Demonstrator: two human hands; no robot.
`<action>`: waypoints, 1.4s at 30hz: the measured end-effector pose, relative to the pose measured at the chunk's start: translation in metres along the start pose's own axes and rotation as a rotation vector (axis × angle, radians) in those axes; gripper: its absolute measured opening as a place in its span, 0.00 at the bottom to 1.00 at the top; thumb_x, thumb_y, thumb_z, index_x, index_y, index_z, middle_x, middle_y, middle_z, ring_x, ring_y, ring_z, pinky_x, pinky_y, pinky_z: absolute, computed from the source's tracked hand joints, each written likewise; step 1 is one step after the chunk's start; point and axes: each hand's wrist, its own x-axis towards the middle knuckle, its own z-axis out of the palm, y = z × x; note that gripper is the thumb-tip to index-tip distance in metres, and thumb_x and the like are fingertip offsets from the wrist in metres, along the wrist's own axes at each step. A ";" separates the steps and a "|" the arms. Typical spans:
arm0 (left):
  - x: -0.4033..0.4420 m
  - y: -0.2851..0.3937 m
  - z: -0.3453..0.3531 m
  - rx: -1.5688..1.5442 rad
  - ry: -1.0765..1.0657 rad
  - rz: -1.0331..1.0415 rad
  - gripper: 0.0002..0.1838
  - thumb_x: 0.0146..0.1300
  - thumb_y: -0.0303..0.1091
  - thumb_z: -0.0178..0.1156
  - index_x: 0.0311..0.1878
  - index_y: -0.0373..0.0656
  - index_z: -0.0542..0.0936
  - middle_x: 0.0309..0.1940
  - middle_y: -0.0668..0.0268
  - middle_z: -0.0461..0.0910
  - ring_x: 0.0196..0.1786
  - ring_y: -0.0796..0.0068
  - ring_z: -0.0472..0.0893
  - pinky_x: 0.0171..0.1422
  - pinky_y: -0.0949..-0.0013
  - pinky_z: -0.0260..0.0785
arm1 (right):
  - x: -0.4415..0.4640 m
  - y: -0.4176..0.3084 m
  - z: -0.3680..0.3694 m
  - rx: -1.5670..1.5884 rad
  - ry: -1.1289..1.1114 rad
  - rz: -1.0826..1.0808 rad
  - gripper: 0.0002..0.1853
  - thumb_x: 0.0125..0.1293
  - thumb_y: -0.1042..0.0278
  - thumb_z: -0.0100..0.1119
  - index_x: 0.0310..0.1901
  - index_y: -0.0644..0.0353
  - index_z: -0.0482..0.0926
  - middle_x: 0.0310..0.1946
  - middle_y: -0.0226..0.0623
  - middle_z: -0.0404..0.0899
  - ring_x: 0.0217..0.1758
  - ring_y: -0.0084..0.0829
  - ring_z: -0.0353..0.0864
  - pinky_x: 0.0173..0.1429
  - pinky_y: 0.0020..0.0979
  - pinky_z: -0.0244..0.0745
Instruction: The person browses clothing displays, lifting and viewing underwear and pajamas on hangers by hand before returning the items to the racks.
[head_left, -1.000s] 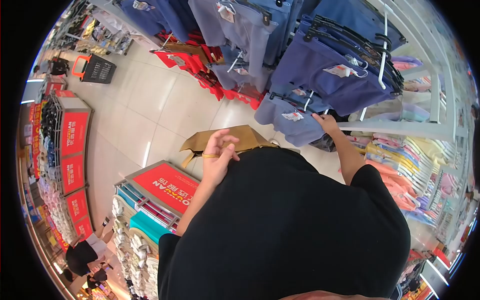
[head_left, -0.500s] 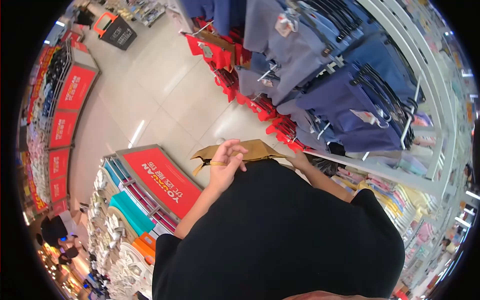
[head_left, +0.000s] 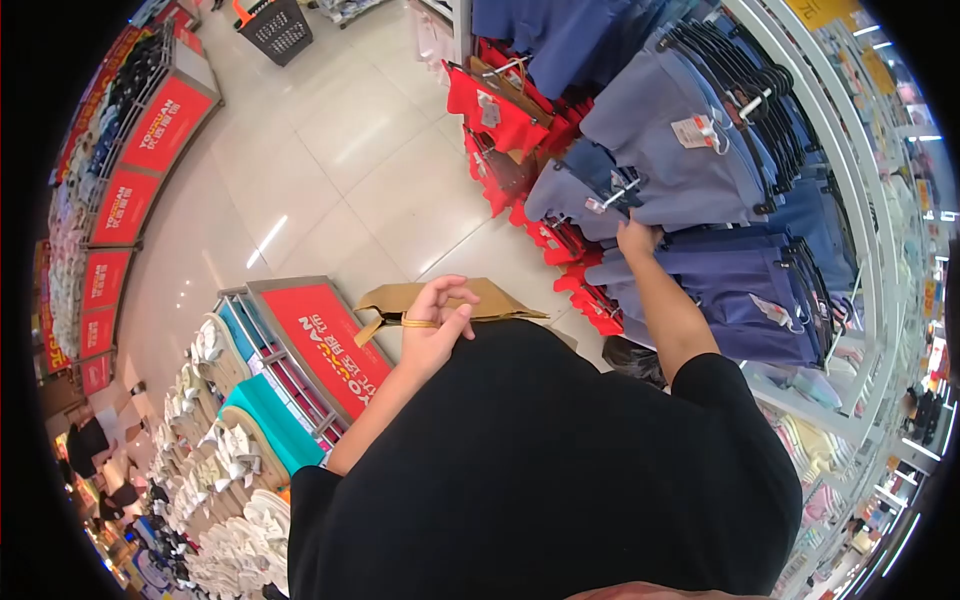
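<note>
My left hand (head_left: 437, 318) is raised in front of the black shirt with its fingers curled, and a yellow-brown strap loops round it. Just beyond it hangs a brown bag (head_left: 490, 296), partly hidden by the hand and the shirt. My right hand (head_left: 638, 238) reaches out to the rack and touches the lower edge of a grey-blue garment (head_left: 672, 185) that has a white and red tag (head_left: 695, 131). Its fingertips are partly hidden by the cloth. Darker blue garments (head_left: 735, 290) hang right below that hand on black hangers.
Red garments (head_left: 500, 110) hang at the rack's left end. A white metal frame (head_left: 850, 130) runs along the right. Shoe displays with red signs (head_left: 318, 340) stand at the lower left and far left (head_left: 165, 120). A black basket (head_left: 275, 30) sits on the tiled floor.
My right hand has moved from the lower garments, back near the bag, then out to the grey-blue garment. The view has turned, and the rack appears nearer. My left hand keeps its pose.
</note>
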 end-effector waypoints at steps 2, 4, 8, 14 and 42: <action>0.007 0.008 -0.020 0.023 -0.007 0.004 0.20 0.68 0.20 0.54 0.62 0.35 0.67 0.48 0.59 0.76 0.29 0.83 0.77 0.36 0.79 0.73 | -0.002 -0.007 0.000 -0.037 -0.101 0.063 0.20 0.65 0.60 0.59 0.57 0.56 0.76 0.53 0.50 0.79 0.57 0.56 0.77 0.60 0.48 0.70; 0.018 0.015 -0.033 0.008 -0.034 0.001 0.19 0.68 0.20 0.54 0.62 0.35 0.68 0.47 0.59 0.76 0.29 0.84 0.76 0.35 0.80 0.73 | -0.007 -0.008 0.007 0.090 -0.163 0.098 0.16 0.66 0.61 0.57 0.53 0.55 0.79 0.50 0.50 0.81 0.55 0.54 0.79 0.59 0.46 0.71; 0.032 0.005 -0.066 0.100 -0.054 -0.057 0.18 0.68 0.20 0.56 0.61 0.36 0.69 0.46 0.62 0.76 0.28 0.87 0.75 0.34 0.81 0.72 | -0.036 -0.004 0.036 0.606 -0.073 0.041 0.12 0.69 0.64 0.54 0.47 0.61 0.81 0.40 0.50 0.83 0.47 0.46 0.82 0.51 0.41 0.74; 0.056 -0.003 -0.069 0.120 -0.099 -0.080 0.18 0.68 0.21 0.57 0.60 0.37 0.69 0.44 0.67 0.76 0.26 0.91 0.71 0.32 0.83 0.70 | -0.082 -0.036 -0.019 0.791 -0.212 0.106 0.13 0.70 0.60 0.56 0.42 0.62 0.82 0.28 0.40 0.81 0.34 0.32 0.81 0.40 0.33 0.72; 0.101 -0.015 -0.053 0.237 -0.015 -0.234 0.34 0.64 0.32 0.67 0.68 0.34 0.62 0.59 0.52 0.70 0.50 0.69 0.82 0.43 0.69 0.78 | -0.161 -0.146 -0.272 0.996 -0.339 -0.557 0.10 0.54 0.75 0.70 0.27 0.62 0.74 0.26 0.35 0.80 0.31 0.28 0.80 0.35 0.29 0.71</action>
